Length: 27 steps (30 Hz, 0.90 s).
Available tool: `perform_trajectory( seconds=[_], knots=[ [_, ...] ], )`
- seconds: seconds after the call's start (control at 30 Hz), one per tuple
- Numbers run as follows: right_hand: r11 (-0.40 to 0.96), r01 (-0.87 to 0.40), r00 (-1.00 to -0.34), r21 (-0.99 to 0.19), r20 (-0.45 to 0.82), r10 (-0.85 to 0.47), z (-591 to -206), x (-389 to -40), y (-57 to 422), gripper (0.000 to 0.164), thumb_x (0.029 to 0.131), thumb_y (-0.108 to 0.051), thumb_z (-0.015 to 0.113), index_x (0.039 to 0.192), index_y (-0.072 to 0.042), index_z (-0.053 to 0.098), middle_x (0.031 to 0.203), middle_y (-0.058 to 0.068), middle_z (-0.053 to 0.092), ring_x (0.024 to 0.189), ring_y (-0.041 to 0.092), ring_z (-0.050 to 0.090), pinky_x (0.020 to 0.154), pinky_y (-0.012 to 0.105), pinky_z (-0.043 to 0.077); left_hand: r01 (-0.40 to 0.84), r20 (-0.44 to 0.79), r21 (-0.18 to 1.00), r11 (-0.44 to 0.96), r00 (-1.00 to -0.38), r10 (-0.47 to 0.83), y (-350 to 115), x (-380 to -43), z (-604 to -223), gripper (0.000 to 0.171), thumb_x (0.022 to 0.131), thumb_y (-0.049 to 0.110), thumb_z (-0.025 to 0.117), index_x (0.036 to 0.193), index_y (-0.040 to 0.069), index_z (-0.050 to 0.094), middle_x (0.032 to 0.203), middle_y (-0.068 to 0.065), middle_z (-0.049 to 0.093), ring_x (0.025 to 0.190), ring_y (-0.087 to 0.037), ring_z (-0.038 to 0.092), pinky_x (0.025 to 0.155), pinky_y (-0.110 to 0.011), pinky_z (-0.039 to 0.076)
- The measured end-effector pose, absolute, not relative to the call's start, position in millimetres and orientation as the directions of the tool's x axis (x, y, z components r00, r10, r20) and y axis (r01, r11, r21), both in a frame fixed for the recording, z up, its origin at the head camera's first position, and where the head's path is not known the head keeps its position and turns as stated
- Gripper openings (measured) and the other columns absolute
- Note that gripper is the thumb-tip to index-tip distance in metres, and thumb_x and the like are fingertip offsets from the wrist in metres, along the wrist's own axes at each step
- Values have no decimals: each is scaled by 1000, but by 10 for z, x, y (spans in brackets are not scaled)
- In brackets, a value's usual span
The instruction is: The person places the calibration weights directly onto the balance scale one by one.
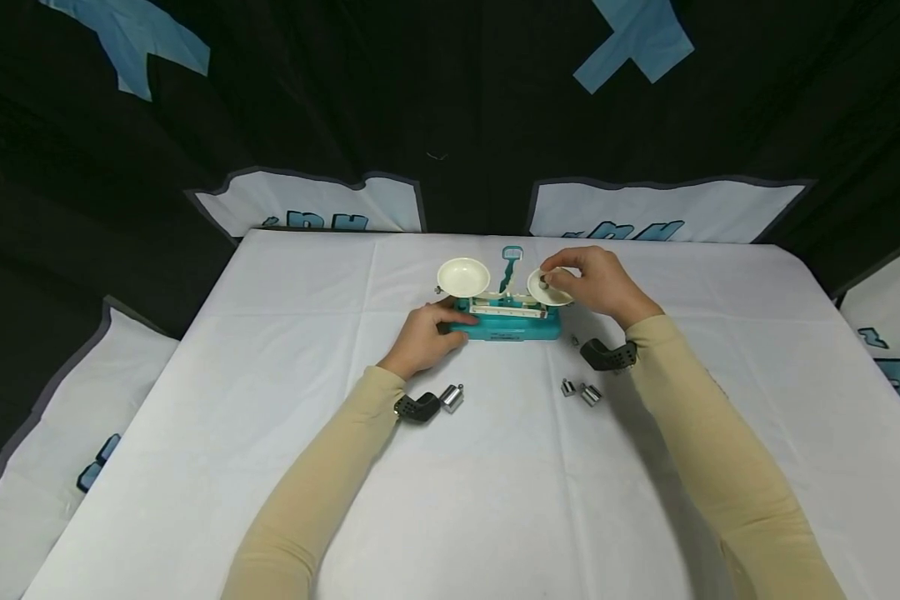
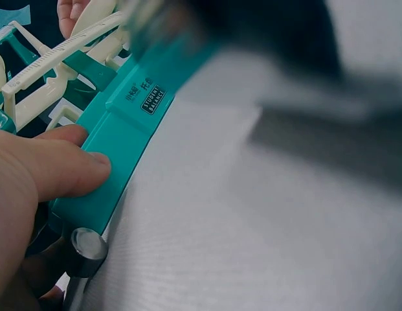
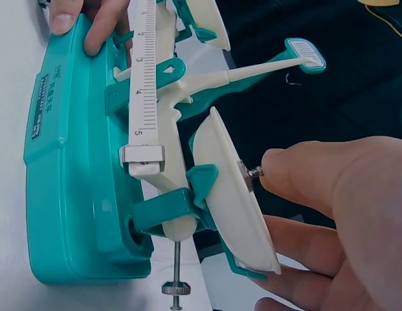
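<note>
A teal student balance (image 1: 506, 328) with two cream pans stands near the table's far side. My left hand (image 1: 426, 336) grips the left end of its base, thumb (image 2: 81, 170) lying on the front face. The left pan (image 1: 462, 277) holds nothing. Over the right pan (image 3: 233, 207), my right hand (image 1: 603, 282) pinches the small knob of a metal weight (image 3: 246, 176). That weight is at the pan's surface; whether the pan bears it I cannot tell. In the right wrist view, a metal slider (image 3: 143, 155) sits near the 5 on the graduated beam.
A larger cylindrical weight (image 1: 452, 397) stands near the left wrist camera. Two more weights, a small one (image 1: 567, 387) and a bigger one (image 1: 590, 394), are right of centre, with a tiny one (image 1: 575, 340) by the balance. White cloth (image 1: 450, 517) covers the table.
</note>
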State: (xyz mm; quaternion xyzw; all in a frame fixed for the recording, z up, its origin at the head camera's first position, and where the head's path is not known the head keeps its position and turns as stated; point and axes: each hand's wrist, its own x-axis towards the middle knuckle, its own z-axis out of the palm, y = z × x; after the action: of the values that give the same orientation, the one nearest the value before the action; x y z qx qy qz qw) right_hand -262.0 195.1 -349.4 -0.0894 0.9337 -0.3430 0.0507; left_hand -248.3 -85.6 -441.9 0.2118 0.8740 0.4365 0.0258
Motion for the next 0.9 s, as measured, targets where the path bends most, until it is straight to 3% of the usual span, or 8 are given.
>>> perform_trajectory(
  seconds=[0.9],
  knots=[
    [804,-122,-992,-582,49,-115,-3255,-2245,2465,40,101,-31,59,133,-7,64,148,18,57,142,38,44,108,63,44,354,143,773,527,-905,400,-852,-2490,-4415,27,86,5,69,112,7,79,152,-19,53,150,-33,41,127,-47,29]
  ],
)
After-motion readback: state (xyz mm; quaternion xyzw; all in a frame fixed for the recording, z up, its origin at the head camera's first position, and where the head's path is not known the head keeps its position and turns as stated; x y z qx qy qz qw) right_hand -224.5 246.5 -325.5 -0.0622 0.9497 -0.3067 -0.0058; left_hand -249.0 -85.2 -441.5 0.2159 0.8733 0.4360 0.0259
